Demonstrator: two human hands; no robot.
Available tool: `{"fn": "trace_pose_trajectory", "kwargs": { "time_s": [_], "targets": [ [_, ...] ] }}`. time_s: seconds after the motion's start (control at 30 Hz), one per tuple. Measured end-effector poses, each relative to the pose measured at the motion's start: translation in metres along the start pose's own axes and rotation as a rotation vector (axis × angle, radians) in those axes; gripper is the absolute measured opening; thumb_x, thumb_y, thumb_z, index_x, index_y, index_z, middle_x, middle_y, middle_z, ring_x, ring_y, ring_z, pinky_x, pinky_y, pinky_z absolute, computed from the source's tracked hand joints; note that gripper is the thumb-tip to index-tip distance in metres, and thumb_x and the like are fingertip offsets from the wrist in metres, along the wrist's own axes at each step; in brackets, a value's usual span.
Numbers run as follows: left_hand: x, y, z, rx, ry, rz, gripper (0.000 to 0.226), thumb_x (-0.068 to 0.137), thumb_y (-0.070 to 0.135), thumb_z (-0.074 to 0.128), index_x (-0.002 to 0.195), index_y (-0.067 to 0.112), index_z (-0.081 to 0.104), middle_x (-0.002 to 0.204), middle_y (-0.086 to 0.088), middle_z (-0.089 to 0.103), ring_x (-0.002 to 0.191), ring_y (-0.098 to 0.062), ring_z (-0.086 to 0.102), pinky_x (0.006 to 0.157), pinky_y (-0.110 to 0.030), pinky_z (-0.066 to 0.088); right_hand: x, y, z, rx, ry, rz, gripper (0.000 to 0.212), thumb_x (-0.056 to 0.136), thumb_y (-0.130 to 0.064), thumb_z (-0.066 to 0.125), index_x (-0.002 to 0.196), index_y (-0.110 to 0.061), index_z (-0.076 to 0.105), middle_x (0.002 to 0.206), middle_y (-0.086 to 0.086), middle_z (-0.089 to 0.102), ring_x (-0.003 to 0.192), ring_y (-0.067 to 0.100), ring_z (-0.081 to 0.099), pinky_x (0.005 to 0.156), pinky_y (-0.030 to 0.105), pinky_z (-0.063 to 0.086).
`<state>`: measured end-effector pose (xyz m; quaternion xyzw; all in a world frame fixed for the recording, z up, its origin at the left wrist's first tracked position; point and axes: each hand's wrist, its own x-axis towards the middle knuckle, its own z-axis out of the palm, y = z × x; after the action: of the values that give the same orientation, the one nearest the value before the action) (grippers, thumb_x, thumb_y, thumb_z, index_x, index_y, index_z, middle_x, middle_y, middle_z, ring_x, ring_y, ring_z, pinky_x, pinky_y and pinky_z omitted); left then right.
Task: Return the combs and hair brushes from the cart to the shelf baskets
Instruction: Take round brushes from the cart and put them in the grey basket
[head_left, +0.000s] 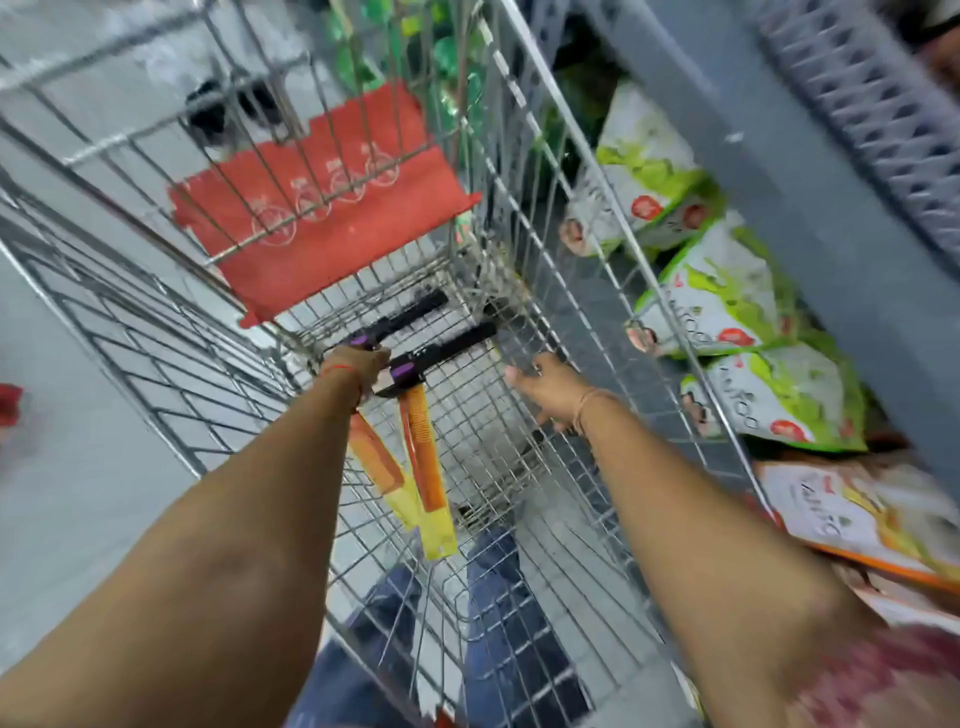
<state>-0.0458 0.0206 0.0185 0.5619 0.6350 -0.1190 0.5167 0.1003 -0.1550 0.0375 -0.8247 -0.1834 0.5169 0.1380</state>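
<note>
I look down into a wire shopping cart (550, 218). My left hand (358, 366) is closed deep inside it on the purple-banded handle of a black hair brush (410, 314). A second black hair brush (457, 345) lies beside it, touching the hand. Two orange combs (423, 447) in yellow packaging stick out below the same hand; I cannot tell whether they are gripped or lie on the cart floor. My right hand (553, 389) is spread by the cart's right wall, holding nothing.
A red seat flap (322, 208) hangs across the cart above the brushes. Right of the cart, a low shelf holds green-and-white packets (727, 306) under a grey shelf board (779, 182). A grey perforated basket (883, 104) sits at top right. Pale floor lies left.
</note>
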Motion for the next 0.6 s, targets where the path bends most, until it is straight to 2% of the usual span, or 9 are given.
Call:
{"fn": "trace_pose_trajectory", "kwargs": {
  "time_s": [0.03, 0.07, 0.13, 0.17, 0.2, 0.27, 0.33, 0.47, 0.6],
  "targets": [
    [0.006, -0.010, 0.003, 0.044, 0.025, -0.057, 0.042, 0.088, 0.026, 0.059, 0.114, -0.006, 0.059, 0.098, -0.019, 0.059, 0.066, -0.027, 0.055, 0.064, -0.028, 0.049, 0.011, 0.008, 0.007, -0.040, -0.023, 0.049, 0.070, 0.091, -0.048, 0.044, 0.144, -0.013, 0.014, 0.142, 0.015, 0.040, 0.097, 0.027, 0.058, 0.064, 0.028, 0.048],
    [0.009, -0.017, 0.013, 0.041, 0.027, -0.103, 0.035, 0.086, 0.027, 0.062, 0.100, -0.006, 0.062, 0.089, -0.020, 0.059, 0.064, -0.027, 0.053, 0.065, -0.032, 0.045, 0.024, 0.012, 0.014, -0.085, -0.038, 0.068, 0.072, 0.090, -0.049, 0.046, 0.144, -0.013, 0.015, 0.145, 0.014, 0.037, 0.111, 0.032, 0.055, 0.078, 0.035, 0.052],
    [0.017, -0.033, 0.038, 0.014, 0.065, -0.165, 0.027, 0.085, 0.024, 0.064, 0.073, 0.000, 0.057, 0.072, -0.019, 0.056, 0.058, -0.025, 0.045, 0.057, -0.029, 0.039, 0.050, 0.012, 0.025, -0.217, -0.008, 0.026, 0.067, 0.090, -0.044, 0.050, 0.143, -0.013, 0.023, 0.152, 0.013, 0.028, 0.134, 0.036, 0.036, 0.108, 0.048, 0.038],
    [0.017, -0.036, 0.049, -0.017, 0.087, -0.199, 0.024, 0.085, 0.021, 0.064, 0.075, 0.001, 0.056, 0.077, -0.023, 0.060, 0.061, -0.026, 0.047, 0.057, -0.030, 0.040, 0.060, 0.007, 0.029, -0.293, 0.029, -0.036, 0.060, 0.091, -0.039, 0.050, 0.140, -0.013, 0.028, 0.151, 0.013, 0.029, 0.135, 0.036, 0.034, 0.111, 0.050, 0.034],
    [0.018, -0.041, 0.062, -0.081, 0.150, -0.214, 0.020, 0.086, 0.020, 0.062, 0.088, 0.000, 0.058, 0.093, -0.028, 0.064, 0.071, -0.028, 0.053, 0.062, -0.032, 0.043, 0.069, -0.002, 0.032, -0.354, 0.079, -0.121, 0.053, 0.092, -0.033, 0.050, 0.138, -0.013, 0.032, 0.148, 0.014, 0.032, 0.131, 0.036, 0.038, 0.108, 0.048, 0.038],
    [0.016, -0.046, 0.079, -0.122, 0.333, -0.222, 0.030, 0.092, 0.016, 0.051, 0.118, 0.001, 0.052, 0.129, -0.026, 0.055, 0.108, -0.034, 0.055, 0.088, -0.038, 0.045, 0.083, -0.028, 0.040, -0.419, 0.159, -0.287, 0.045, 0.095, -0.026, 0.045, 0.137, -0.017, 0.034, 0.136, 0.017, 0.044, 0.117, 0.034, 0.051, 0.088, 0.038, 0.047],
    [0.018, -0.040, 0.082, -0.037, 0.489, -0.171, 0.043, 0.094, 0.014, 0.040, 0.135, 0.001, 0.041, 0.145, -0.021, 0.041, 0.134, -0.034, 0.036, 0.111, -0.037, 0.029, 0.101, -0.053, 0.056, -0.418, 0.113, -0.364, 0.046, 0.096, -0.027, 0.043, 0.140, -0.023, 0.030, 0.126, 0.019, 0.055, 0.106, 0.034, 0.058, 0.075, 0.033, 0.046],
    [0.059, -0.030, 0.052, 0.129, 0.615, 0.007, 0.044, 0.089, 0.009, 0.041, 0.133, 0.006, 0.046, 0.140, -0.019, 0.044, 0.131, -0.032, 0.039, 0.107, -0.034, 0.028, 0.126, -0.075, 0.100, -0.179, -0.186, -0.117, 0.061, 0.093, -0.046, 0.041, 0.145, -0.031, 0.014, 0.141, 0.022, 0.042, 0.110, 0.039, 0.057, 0.092, 0.045, 0.051],
    [0.108, -0.013, 0.023, 0.517, 0.341, 0.125, 0.045, 0.091, 0.009, 0.045, 0.136, 0.007, 0.044, 0.142, -0.020, 0.044, 0.132, -0.035, 0.040, 0.110, -0.041, 0.035, 0.133, -0.061, 0.128, 0.045, -0.038, -0.040, 0.048, 0.092, -0.038, 0.048, 0.134, -0.018, 0.041, 0.139, 0.024, 0.035, 0.114, 0.038, 0.052, 0.095, 0.033, 0.043]
  ]
}}
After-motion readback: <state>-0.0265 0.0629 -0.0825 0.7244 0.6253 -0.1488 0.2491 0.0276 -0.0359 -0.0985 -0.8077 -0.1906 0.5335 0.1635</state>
